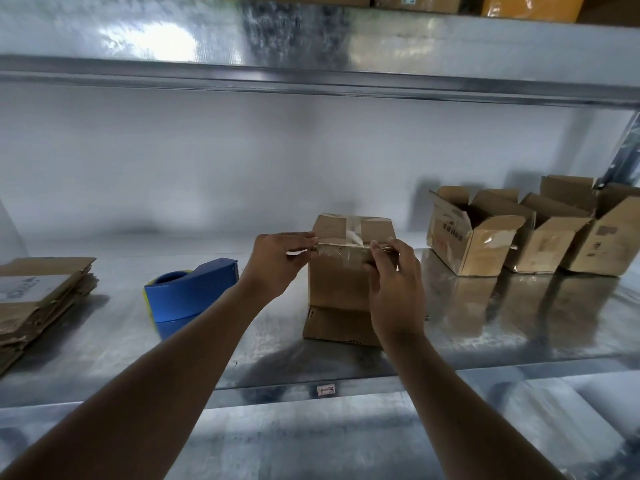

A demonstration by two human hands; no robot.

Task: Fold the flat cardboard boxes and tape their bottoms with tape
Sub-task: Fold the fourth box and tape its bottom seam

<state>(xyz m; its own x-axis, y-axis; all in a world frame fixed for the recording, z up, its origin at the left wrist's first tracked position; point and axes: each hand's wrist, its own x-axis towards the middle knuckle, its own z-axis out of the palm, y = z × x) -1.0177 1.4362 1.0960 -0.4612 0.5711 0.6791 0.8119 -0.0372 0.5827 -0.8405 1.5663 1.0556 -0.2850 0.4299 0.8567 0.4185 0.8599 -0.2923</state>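
Your box stands on the metal shelf, about mid-frame, bottom side turned up, with its lower flaps splayed out on the shelf surface toward you. Clear tape runs across the upturned face and over the near top edge.

Left hand: fingers curled, thumb and fingertips pinching the tape end at the box's upper left corner. Right hand: fingers curled round the upper right corner of the box, thumb and forefinger pinching the tape there. The strip lies stretched between your two hands along the near top edge. Both forearms reach in from the bottom of the frame.

Tape dispenser: blue, resting on the shelf just left of your left forearm, apart from the box, not touched by either hand.

Stack of flat cardboard: far left of the shelf, lying flat, well apart from the box.

Three folded boxes: in a row at the right rear of the shelf, open side up, flaps raised, side by side and touching.

A small label marked by hand sits on the shelf's front lip below the box. Contents of the upper shelf: blurred, only cardboard edges visible
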